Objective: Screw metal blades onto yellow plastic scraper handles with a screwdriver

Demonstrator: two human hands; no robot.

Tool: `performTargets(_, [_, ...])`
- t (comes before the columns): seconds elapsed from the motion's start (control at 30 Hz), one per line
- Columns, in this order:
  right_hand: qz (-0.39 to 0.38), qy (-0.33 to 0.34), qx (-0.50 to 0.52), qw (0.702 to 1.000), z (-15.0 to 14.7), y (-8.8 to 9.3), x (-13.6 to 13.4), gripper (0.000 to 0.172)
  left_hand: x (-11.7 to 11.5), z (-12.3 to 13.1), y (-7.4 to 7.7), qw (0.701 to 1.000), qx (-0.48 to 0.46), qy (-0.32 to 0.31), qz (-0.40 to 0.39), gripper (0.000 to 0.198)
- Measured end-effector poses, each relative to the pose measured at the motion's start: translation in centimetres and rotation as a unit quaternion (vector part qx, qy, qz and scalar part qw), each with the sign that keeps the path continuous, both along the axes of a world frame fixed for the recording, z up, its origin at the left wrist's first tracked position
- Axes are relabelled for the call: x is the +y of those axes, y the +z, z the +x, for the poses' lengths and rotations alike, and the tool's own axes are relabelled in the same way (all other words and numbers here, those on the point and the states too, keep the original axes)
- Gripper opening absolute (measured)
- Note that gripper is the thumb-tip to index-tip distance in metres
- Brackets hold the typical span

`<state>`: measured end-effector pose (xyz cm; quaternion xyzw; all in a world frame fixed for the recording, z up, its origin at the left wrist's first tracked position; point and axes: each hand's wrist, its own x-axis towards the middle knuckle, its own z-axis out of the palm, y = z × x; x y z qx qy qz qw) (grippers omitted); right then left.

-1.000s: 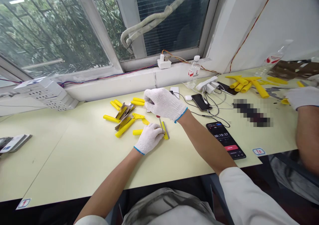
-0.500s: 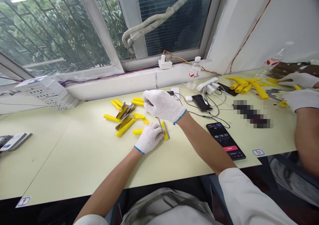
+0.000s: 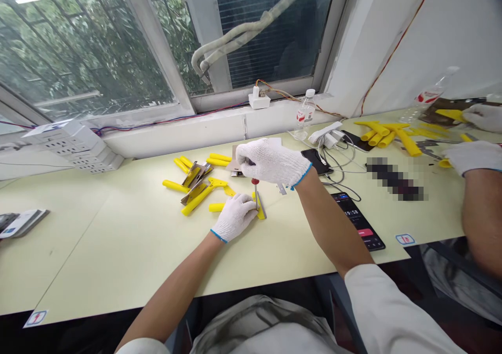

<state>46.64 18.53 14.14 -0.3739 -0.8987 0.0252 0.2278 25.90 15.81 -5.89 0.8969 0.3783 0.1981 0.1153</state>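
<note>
My left hand (image 3: 234, 217), in a white knit glove with a blue cuff, presses a yellow scraper (image 3: 216, 207) against the table. The scraper's handle sticks out to the left and its blade end to the right of the fingers. Above it, my gloved right hand (image 3: 272, 160) is closed round a screwdriver (image 3: 255, 182) with a red handle, mostly hidden in the fist. Its shaft points down at the scraper head; the tip is hard to make out. Left of both hands lies a pile of yellow scrapers (image 3: 202, 198) with metal blades. A small metal plate (image 3: 282, 189) lies below my right wrist.
Phones (image 3: 358, 220), cables and a power strip (image 3: 326, 133) lie to the right, by a plastic bottle (image 3: 305, 114). Further right, a co-worker's gloved hands (image 3: 476, 157) work among yellow handles (image 3: 386, 134). White boxes (image 3: 74, 146) are stacked at the back left.
My right hand has shifted right and slightly down, and the red screwdriver handle now shows beneath it. My left hand stays on the scraper. A co-worker's far hand has lifted a yellow piece.
</note>
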Motion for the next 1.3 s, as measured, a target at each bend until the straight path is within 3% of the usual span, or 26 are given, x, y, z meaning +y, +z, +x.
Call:
performTargets(0.17, [-0.019, -0.011, 0.006, 1.0, -0.1, 0.2, -0.3, 0.053, 0.0, 0.0, 0.0, 1.0, 0.002, 0.002, 0.001, 0.015])
performTargets(0.3, [-0.041, -0.009, -0.001, 0.999, -0.2, 0.7, -0.7, 0.028, 0.0, 0.0, 0.0, 1.0, 0.002, -0.003, 0.005, 0.015])
performTargets(0.37, [-0.053, -0.007, -0.006, 0.999, -0.2, 0.9, -0.9, 0.025, 0.0, 0.0, 0.0, 1.0, 0.003, -0.005, 0.004, 0.016])
performTargets(0.8, [-0.055, -0.014, 0.0, 0.998, -0.5, 0.9, -1.1, 0.023, 0.2, -0.1, -0.1, 1.0, 0.009, -0.007, 0.007, 0.018])
performTargets(0.97, [-0.021, -0.027, 0.013, 0.999, -0.9, 0.3, -0.7, 0.044, 0.2, 0.0, 0.0, 1.0, 0.008, -0.013, 0.01, 0.017])
performTargets(1.1, [0.069, -0.078, -0.002, 0.995, -0.9, -0.9, 0.1, 0.063, 0.1, 0.0, 0.0, 1.0, 0.005, -0.012, 0.007, 0.019])
performTargets(1.2, [0.12, -0.115, 0.014, 0.986, -0.8, -1.5, 0.4, 0.068, 0.1, 0.0, 0.0, 1.0, 0.006, -0.01, 0.012, 0.019])
performTargets(1.3, [0.125, -0.1, 0.019, 0.987, -0.5, -1.1, 0.0, 0.062, 0.1, 0.0, 0.0, 1.0, 0.012, -0.008, 0.015, 0.017])
